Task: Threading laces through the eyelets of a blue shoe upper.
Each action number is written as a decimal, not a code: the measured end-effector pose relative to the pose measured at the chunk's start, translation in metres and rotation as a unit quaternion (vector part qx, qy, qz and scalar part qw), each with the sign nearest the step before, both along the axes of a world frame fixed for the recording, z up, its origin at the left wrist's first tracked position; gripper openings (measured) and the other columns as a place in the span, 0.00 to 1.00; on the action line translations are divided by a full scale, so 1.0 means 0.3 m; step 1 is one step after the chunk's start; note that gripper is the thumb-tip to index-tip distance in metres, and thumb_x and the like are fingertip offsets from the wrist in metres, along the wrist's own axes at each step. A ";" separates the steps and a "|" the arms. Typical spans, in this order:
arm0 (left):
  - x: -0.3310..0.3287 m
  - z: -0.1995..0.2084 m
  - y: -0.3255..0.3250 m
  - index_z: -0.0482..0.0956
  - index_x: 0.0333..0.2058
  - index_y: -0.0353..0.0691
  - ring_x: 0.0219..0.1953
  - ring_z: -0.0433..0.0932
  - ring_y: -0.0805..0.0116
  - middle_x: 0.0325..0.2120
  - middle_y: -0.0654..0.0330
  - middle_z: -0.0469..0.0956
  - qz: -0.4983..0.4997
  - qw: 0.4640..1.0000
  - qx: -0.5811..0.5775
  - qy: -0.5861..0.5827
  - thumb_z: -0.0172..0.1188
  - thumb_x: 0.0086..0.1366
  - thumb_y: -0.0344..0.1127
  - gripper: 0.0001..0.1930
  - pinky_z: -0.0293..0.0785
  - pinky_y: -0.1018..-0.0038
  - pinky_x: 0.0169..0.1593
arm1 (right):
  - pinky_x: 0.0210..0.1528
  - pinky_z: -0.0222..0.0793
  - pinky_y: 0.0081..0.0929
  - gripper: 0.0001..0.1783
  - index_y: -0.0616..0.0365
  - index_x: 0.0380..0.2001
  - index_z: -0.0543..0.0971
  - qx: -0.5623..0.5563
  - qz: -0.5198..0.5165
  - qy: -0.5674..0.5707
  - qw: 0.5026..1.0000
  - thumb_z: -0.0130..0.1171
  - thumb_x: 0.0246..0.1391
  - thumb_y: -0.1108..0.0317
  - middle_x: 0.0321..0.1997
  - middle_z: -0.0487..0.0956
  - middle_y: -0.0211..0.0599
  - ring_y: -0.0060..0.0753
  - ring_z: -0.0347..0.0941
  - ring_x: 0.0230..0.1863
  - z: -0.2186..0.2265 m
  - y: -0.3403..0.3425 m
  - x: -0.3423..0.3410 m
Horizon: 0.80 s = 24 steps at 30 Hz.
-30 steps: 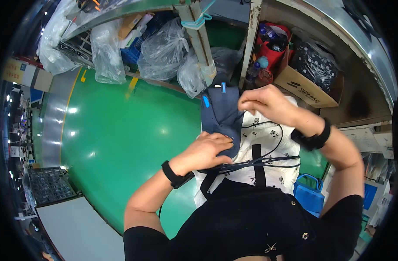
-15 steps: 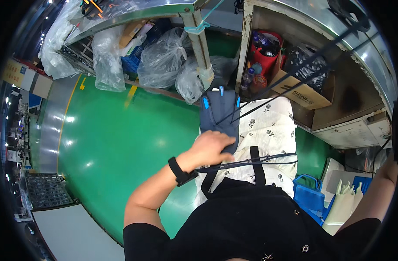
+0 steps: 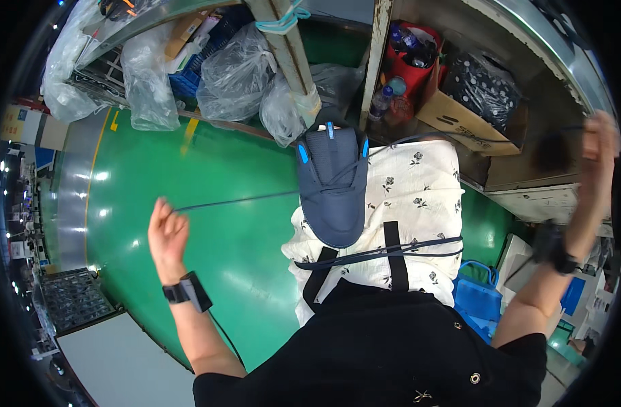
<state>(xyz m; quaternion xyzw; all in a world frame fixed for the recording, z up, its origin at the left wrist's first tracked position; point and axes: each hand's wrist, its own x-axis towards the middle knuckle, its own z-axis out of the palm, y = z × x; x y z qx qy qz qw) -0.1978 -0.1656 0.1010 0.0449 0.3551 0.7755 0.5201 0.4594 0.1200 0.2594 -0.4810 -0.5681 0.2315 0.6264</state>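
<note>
Laces pulled wide from a dark shoe upper

Packages crowd the far side: clear plastic bags [image 3: 232, 71] bulge in a row along the far left under a shelf, a brown cardboard box [image 3: 470, 122] sits far right with a black spotted bag [image 3: 483, 85] on it, and a red bag [image 3: 409, 57] holding bottles stands beside a metal post. A yellow stripe [image 3: 190, 129] marks the green floor [image 3: 208, 230] near the bags. At the near right sits a blue crate [image 3: 476, 302].

The dark blue shoe upper [image 3: 334, 186], with small bright blue tabs at its far end, lies on a white flowered cloth [image 3: 419, 197] on the person's lap. A thin dark lace [image 3: 236, 200] runs from it out to the left hand [image 3: 166, 234], which is raised over the floor with the fingers pinched on the lace's end. The right hand [image 3: 595, 152] is flung far right, blurred; a second lace leads toward it, but I cannot tell whether the fingers grip it.

Half a second ago the left hand lay flat on the upper and the right hand was out of view; now both are spread well apart and the upper lies uncovered.
</note>
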 end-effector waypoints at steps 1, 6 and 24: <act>-0.071 -0.034 -0.090 0.72 0.40 0.37 0.15 0.54 0.80 0.20 0.67 0.65 0.084 0.996 -0.026 -0.004 0.48 0.70 0.29 0.05 0.49 0.79 0.24 | 0.35 0.72 0.19 0.20 0.63 0.51 0.74 -0.081 0.135 -0.069 0.985 0.46 0.67 0.59 0.35 0.80 0.34 0.17 0.75 0.31 -0.130 -0.027 -0.133; -0.288 -0.170 -0.559 0.72 0.42 0.36 0.21 0.56 0.77 0.21 0.67 0.68 0.242 0.963 -0.109 -0.042 0.46 0.72 0.32 0.08 0.51 0.79 0.27 | 0.38 0.77 0.25 0.12 0.62 0.47 0.73 -0.328 0.308 0.153 0.880 0.49 0.64 0.68 0.38 0.81 0.43 0.30 0.80 0.38 -0.761 -0.117 -0.766; 0.487 -0.272 0.202 0.77 0.37 0.35 0.29 0.77 0.74 0.25 0.62 0.80 -0.050 0.707 -0.196 0.677 0.58 0.63 0.27 0.05 0.72 0.76 0.39 | 0.28 0.71 0.33 0.06 0.60 0.27 0.78 -0.299 0.354 -0.265 0.845 0.57 0.51 0.68 0.20 0.80 0.40 0.39 0.77 0.23 -0.805 -0.263 -0.817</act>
